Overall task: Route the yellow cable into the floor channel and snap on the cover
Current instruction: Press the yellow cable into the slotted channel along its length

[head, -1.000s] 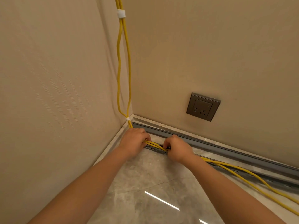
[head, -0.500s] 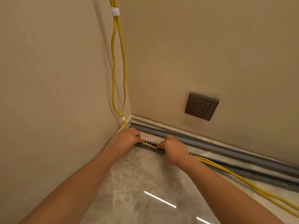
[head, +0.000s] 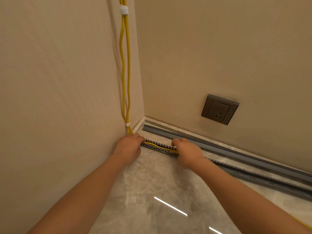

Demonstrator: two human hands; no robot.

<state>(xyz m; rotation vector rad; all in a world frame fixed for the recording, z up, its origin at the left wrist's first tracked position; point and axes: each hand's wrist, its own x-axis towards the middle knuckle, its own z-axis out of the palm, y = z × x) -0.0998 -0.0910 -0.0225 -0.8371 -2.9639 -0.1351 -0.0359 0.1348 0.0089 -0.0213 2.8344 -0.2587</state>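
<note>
Since a second ago our hands have spread apart and the cable between them has dropped from a raised loop into the channel.

Left hand (head: 129,147): curled down at the corner end of the channel (head: 160,148), fingers pinning the cable (head: 152,144) where it turns off the wall; whether they pinch it or only press, we cannot tell. Right hand (head: 187,152): knuckles up, fingers bent over the slotted wall, pressing the cable in; the grip itself is hidden.

Between the hands the cable lies low inside the slotted walls, slightly wavy. Beyond the right hand the channel looks empty, and a yellow stretch shows on the floor at the far lower right, well apart. Cover (head: 219,146): loose, behind both hands along the skirting.

Judgement: keep the left hand anchoring the corner bend, slide the right along, seating short lengths. Keep both strands below the wall tops or the cover will not snap. Above the left hand, white ties (head: 127,124) hold the wall run; avoid tugging them.
</note>
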